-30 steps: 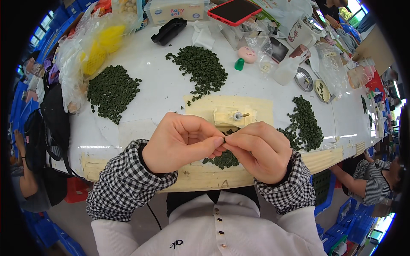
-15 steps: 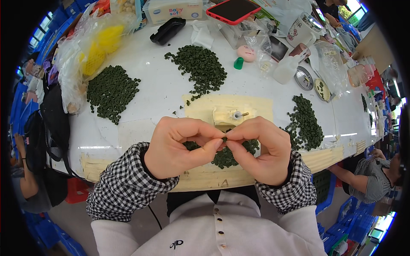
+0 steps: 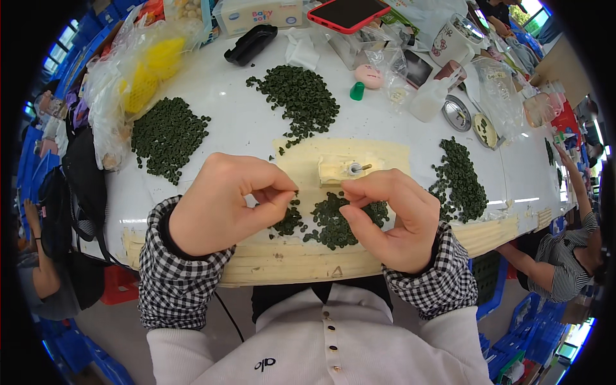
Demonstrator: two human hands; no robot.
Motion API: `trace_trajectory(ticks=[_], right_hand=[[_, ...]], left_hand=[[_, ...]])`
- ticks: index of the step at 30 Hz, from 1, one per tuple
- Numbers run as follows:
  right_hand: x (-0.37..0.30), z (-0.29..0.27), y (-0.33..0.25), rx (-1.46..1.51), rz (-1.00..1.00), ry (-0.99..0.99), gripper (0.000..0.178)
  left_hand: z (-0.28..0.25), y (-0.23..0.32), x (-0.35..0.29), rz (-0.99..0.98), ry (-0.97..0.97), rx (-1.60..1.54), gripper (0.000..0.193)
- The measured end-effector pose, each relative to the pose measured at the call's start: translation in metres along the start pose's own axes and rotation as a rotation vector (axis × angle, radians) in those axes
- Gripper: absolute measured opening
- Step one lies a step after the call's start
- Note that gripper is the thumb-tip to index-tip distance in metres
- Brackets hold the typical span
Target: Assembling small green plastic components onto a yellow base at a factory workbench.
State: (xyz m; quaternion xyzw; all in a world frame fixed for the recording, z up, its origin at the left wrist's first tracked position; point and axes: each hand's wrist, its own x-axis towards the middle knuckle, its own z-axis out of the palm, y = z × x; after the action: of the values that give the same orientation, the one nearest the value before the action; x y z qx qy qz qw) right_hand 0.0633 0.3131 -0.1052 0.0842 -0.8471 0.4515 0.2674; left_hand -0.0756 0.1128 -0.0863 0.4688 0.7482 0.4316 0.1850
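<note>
My left hand (image 3: 234, 202) is closed in a pinch over the near part of the table, with a tiny dark green piece (image 3: 296, 192) at its fingertips. To its right, my right hand (image 3: 393, 218) has thumb and forefinger a little apart, and nothing shows between them. Between the hands lies a loose heap of small dark green parts (image 3: 332, 221), partly covered by the right hand. A smaller cluster of the same parts (image 3: 290, 221) sits beside the left fingertips. Just beyond stands a cream block (image 3: 330, 168) with a metal pin (image 3: 361, 169) sticking out of it.
More piles of green parts lie at the left (image 3: 170, 138), far middle (image 3: 298, 96) and right (image 3: 459, 183). Along the back are a phone in a red case (image 3: 346, 13), a black tray (image 3: 251, 45), a white mug (image 3: 452, 42) and plastic bags (image 3: 106, 96). Other people sit at both sides.
My hands, which met at the fingertips over a small green piece, have come apart. The left has moved left with a tiny piece; the right's fingers have parted.
</note>
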Motion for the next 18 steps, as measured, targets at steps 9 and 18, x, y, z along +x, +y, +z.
trace_trajectory(ticks=[9,18], right_hand=[[-0.002,0.001,0.004,-0.082,-0.068,0.008,0.024],[0.004,0.007,-0.004,-0.022,-0.144,0.008,0.016]], left_hand=[[-0.004,-0.017,-0.002,-0.071,-0.114,0.332,0.007],[-0.039,0.063,-0.077,1.149,0.358,0.037,0.011]])
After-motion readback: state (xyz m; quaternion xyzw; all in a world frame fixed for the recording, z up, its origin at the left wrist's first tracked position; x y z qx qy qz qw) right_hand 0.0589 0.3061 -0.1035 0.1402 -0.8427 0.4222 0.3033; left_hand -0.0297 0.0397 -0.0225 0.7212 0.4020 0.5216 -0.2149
